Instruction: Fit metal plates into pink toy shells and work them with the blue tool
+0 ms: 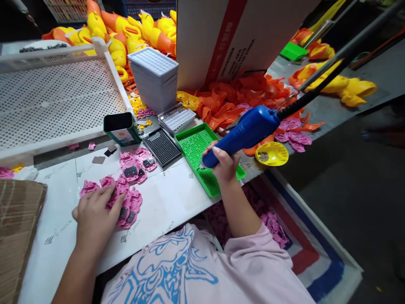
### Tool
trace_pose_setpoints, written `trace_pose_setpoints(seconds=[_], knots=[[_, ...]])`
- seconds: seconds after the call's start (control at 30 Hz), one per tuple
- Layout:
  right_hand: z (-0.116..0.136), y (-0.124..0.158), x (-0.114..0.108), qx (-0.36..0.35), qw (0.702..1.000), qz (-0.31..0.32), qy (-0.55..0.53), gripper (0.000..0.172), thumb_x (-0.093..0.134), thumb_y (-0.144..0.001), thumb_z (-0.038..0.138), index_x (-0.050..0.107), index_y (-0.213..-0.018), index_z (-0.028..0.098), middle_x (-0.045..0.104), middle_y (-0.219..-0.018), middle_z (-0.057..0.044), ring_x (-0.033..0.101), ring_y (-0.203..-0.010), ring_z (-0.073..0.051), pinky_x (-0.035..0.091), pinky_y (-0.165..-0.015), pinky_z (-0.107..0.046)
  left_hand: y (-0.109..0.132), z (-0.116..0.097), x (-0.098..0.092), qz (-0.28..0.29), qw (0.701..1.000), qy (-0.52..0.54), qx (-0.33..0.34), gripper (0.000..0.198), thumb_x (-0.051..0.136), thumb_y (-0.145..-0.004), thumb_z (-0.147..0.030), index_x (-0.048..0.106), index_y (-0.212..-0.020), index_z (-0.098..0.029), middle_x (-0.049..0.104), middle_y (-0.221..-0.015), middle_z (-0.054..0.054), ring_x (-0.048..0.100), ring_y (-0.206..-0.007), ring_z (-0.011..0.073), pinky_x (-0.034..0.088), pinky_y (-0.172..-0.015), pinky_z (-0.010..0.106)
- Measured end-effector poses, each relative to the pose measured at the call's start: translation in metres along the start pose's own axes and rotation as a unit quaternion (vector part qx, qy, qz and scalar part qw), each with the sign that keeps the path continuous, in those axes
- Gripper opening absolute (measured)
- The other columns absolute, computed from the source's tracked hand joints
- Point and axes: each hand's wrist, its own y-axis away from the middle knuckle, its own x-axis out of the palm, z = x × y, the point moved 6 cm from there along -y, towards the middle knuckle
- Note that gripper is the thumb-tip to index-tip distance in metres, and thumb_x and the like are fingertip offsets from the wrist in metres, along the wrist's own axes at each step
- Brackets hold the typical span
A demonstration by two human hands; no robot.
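My left hand lies over a cluster of pink plastic parts on the white board, its fingers spread and touching them. Some of these parts carry dark rectangular pieces. My right hand is wrapped round a blue electric screwdriver, whose tip points down and left over the green perforated tray. A black cable runs from the tool's back end to the upper right. Between the pink parts and the green tray sits a black gridded tray.
Behind stand a dark green tin, a stack of white trays and a large carton. Orange parts are heaped by the carton. A yellow dish with small screws is at right, a white perforated crate at left.
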Motion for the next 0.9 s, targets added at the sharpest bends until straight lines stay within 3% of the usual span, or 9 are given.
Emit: trace_pose_setpoints(seconds=[0.2, 0.37, 0.5, 0.6, 0.77, 0.9], knots=[[-0.003, 0.002, 0.004, 0.007, 0.999, 0.034, 0.006, 0.024, 0.070, -0.058, 0.029, 0.052, -0.072, 0.022, 0.061, -0.060, 0.006, 0.059, -0.048, -0.013, 0.048, -0.050, -0.028, 0.004, -0.014, -0.016, -0.086, 0.992, 0.048, 0.084, 0.028, 0.058, -0.091, -0.036, 0.066, -0.115, -0.025, 0.066, -0.106, 0.008, 0.057, -0.099, 0.0333, 0.046, -0.084, 0.054], [-0.003, 0.001, 0.006, 0.005, 0.999, 0.030, 0.020, 0.024, 0.069, -0.058, 0.029, 0.052, -0.072, 0.021, 0.060, -0.058, 0.006, 0.058, -0.047, -0.012, 0.047, -0.049, -0.028, 0.017, -0.066, -0.024, -0.071, 0.960, 0.115, 0.245, 0.028, 0.058, -0.091, -0.026, 0.064, -0.118, -0.025, 0.064, -0.111, 0.011, 0.055, -0.104, 0.0304, 0.043, -0.090, 0.051], [0.004, 0.000, 0.005, -0.005, 0.999, 0.028, 0.023, 0.021, 0.068, -0.061, 0.032, 0.050, -0.068, 0.021, 0.057, -0.059, 0.005, 0.056, -0.047, -0.011, 0.047, -0.051, -0.028, 0.033, -0.107, -0.002, 0.006, 0.928, 0.146, 0.343, 0.025, 0.051, -0.093, -0.020, 0.064, -0.115, -0.021, 0.065, -0.113, 0.011, 0.051, -0.108, 0.0298, 0.040, -0.086, 0.047], [0.018, -0.001, 0.002, -0.028, 0.999, 0.019, 0.017, 0.022, 0.067, -0.062, 0.034, 0.052, -0.074, 0.023, 0.056, -0.061, 0.006, 0.056, -0.048, -0.012, 0.048, -0.053, -0.029, 0.042, -0.125, 0.020, 0.059, 0.907, 0.166, 0.383, 0.025, 0.048, -0.094, -0.018, 0.063, -0.114, -0.017, 0.064, -0.114, 0.012, 0.050, -0.107, 0.0279, 0.040, -0.086, 0.044], [0.047, 0.009, -0.001, -0.056, 0.998, 0.014, -0.013, 0.026, 0.064, -0.062, 0.033, 0.055, -0.086, 0.026, 0.056, -0.063, 0.006, 0.057, -0.051, -0.013, 0.050, -0.054, -0.031, 0.051, -0.133, 0.046, 0.100, 0.881, 0.180, 0.425, 0.023, 0.052, -0.095, -0.025, 0.063, -0.113, -0.019, 0.065, -0.115, 0.010, 0.049, -0.112, 0.0283, 0.037, -0.089, 0.044], [0.045, 0.030, 0.009, -0.030, 0.998, 0.054, -0.030, 0.026, 0.063, -0.064, 0.040, 0.055, -0.084, 0.025, 0.054, -0.063, 0.005, 0.056, -0.052, -0.014, 0.051, -0.054, -0.032, 0.054, -0.132, 0.052, 0.097, 0.876, 0.187, 0.433, 0.024, 0.053, -0.095, -0.030, 0.062, -0.115, -0.021, 0.066, -0.115, 0.009, 0.049, -0.114, 0.0278, 0.033, -0.090, 0.044]])
